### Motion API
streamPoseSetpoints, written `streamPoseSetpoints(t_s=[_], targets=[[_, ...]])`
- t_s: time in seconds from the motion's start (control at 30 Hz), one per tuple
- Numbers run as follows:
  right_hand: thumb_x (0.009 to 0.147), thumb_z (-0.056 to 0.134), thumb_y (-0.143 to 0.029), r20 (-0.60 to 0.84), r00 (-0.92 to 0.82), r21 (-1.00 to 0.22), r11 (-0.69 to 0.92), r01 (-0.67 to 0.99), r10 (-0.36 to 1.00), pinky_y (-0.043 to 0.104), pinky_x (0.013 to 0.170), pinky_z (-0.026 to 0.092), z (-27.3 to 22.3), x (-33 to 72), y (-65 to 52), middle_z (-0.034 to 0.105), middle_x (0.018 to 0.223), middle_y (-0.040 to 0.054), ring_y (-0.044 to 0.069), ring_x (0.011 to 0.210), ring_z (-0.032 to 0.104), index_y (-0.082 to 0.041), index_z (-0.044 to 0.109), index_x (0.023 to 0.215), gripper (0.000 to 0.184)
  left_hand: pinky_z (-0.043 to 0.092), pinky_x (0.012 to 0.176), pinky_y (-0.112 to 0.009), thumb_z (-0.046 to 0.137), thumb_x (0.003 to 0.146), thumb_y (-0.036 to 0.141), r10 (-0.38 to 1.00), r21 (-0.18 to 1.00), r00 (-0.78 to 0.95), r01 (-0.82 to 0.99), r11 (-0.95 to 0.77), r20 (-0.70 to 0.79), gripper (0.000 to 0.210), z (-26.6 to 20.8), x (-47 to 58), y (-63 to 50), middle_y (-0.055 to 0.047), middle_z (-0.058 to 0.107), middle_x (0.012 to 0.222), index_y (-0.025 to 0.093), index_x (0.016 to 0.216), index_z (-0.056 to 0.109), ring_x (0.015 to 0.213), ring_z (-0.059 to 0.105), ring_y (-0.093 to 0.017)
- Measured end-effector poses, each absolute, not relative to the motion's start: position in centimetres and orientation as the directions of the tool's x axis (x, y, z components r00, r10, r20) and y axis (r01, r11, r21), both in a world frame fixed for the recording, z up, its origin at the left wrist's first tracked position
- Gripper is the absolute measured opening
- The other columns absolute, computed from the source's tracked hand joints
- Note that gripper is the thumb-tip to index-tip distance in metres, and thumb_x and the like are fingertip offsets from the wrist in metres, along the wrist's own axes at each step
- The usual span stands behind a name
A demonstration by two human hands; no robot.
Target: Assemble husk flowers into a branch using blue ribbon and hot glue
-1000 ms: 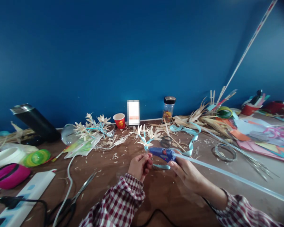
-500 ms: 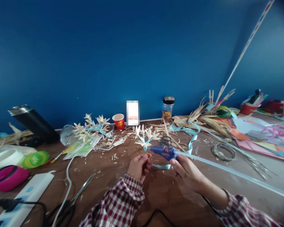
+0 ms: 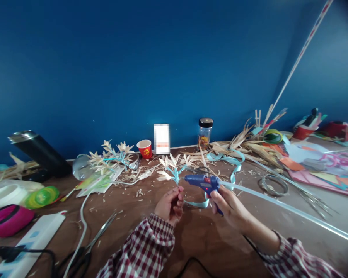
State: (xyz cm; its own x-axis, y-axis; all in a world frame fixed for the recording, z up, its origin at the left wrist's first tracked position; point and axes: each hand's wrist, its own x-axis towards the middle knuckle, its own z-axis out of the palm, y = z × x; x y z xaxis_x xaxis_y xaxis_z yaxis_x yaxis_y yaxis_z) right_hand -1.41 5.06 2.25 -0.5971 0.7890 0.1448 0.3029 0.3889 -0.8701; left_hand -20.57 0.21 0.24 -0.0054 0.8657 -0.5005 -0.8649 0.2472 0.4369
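Pinched between the fingertips of my left hand (image 3: pixel 170 204) is the lower stem of a corn-husk flower spray (image 3: pixel 175 170), with pale petals and light-blue wrapped stems. My right hand (image 3: pixel 230 204) is closed round a blue hot glue gun (image 3: pixel 201 181), its small red light lit. The gun's nozzle points left, close beside the spray's wrapped stem; whether they touch I cannot tell. A long clear glue stick (image 3: pixel 281 205) runs out of the gun's back to the right. Light-blue ribbon (image 3: pixel 198 204) lies on the table behind my hands.
At left are scissors (image 3: pixel 100 231), a power strip (image 3: pixel 31 243), a black flask (image 3: pixel 40 152) and another husk-flower spray (image 3: pixel 113 156). A red paper cup (image 3: pixel 145 150) and a lidded jar (image 3: pixel 204 133) stand by the wall. Dry husks (image 3: pixel 243 146), a wire coil (image 3: pixel 275 186) and coloured paper lie right.
The flower spray has turned and tilted in my left hand, its petals facing more to the left. The glue gun has shifted slightly, its nozzle a little higher.
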Motion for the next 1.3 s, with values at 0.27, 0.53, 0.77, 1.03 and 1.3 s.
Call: streamPoseSetpoints(t_s=[0.27, 0.53, 0.77, 1.03, 1.3], targets=[[0.09, 0.033, -0.051, 0.117, -0.618, -0.866, 0.384, 0.32, 0.778, 0.025, 0.049, 0.04, 2.19, -1.4, 4.99, 0.052, 0.056, -0.0009, 0.014, 0.05, 0.052, -0.02, 0.046, 0.072, 0.038, 0.024, 0.029, -0.003, 0.05, 0.082, 0.009, 0.882, 0.393, 0.06, -0.88, 0.268, -0.467, 0.009, 0.05, -20.77, 0.16, 0.004, 0.045, 0.052, 0.011, 0.075, 0.056, 0.037, 0.04, 0.0], [0.09, 0.032, -0.05, 0.166, -0.618, -0.872, 0.407, 0.272, 0.768, 0.023, 0.047, 0.04, 2.13, -1.62, 4.77, 0.05, 0.057, -0.0021, 0.012, 0.05, 0.05, -0.02, 0.046, 0.073, 0.038, 0.025, 0.03, -0.003, 0.056, 0.078, 0.008, 0.902, 0.375, 0.105, -0.885, 0.276, -0.418, 0.003, -0.57, -21.1, 0.08, 0.005, 0.044, 0.053, 0.012, 0.077, 0.054, 0.038, 0.039, 0.0], [0.09, 0.035, -0.049, 0.119, -0.646, -0.865, 0.398, 0.305, 0.754, 0.023, 0.048, 0.04, 2.53, -1.72, 4.8, 0.05, 0.057, -0.0026, 0.012, 0.05, 0.05, -0.02, 0.046, 0.074, 0.035, 0.024, 0.03, -0.003, 0.057, 0.077, 0.009, 0.908, 0.4, 0.091, -0.877, 0.268, -0.409, 0.004, -0.4, -20.8, 0.09, 0.005, 0.044, 0.054, 0.012, 0.076, 0.054, 0.038, 0.038, 0.0], [0.09, 0.032, -0.052, 0.141, -0.619, -0.873, 0.392, 0.291, 0.773, 0.024, 0.049, 0.039, 2.15, -1.62, 4.99, 0.05, 0.058, -0.002, 0.012, 0.05, 0.05, -0.02, 0.046, 0.074, 0.039, 0.023, 0.029, -0.003, 0.055, 0.078, 0.009, 0.899, 0.389, 0.084, -0.882, 0.268, -0.43, 0.006, 0.22, -20.83, 0.07, 0.005, 0.042, 0.053, 0.013, 0.075, 0.053, 0.037, 0.037, 0.0], [0.091, 0.029, -0.053, 0.139, -0.62, -0.883, 0.38, 0.275, 0.772, 0.025, 0.05, 0.039, 1.94, -1.32, 5.16, 0.052, 0.056, -0.0014, 0.013, 0.05, 0.051, -0.019, 0.048, 0.077, 0.041, 0.024, 0.029, -0.003, 0.05, 0.081, 0.008, 0.914, 0.355, 0.102, -0.9, 0.253, -0.393, 0.007, 0.06, -20.82, -0.1, 0.005, 0.042, 0.053, 0.012, 0.076, 0.051, 0.037, 0.038, 0.0]])
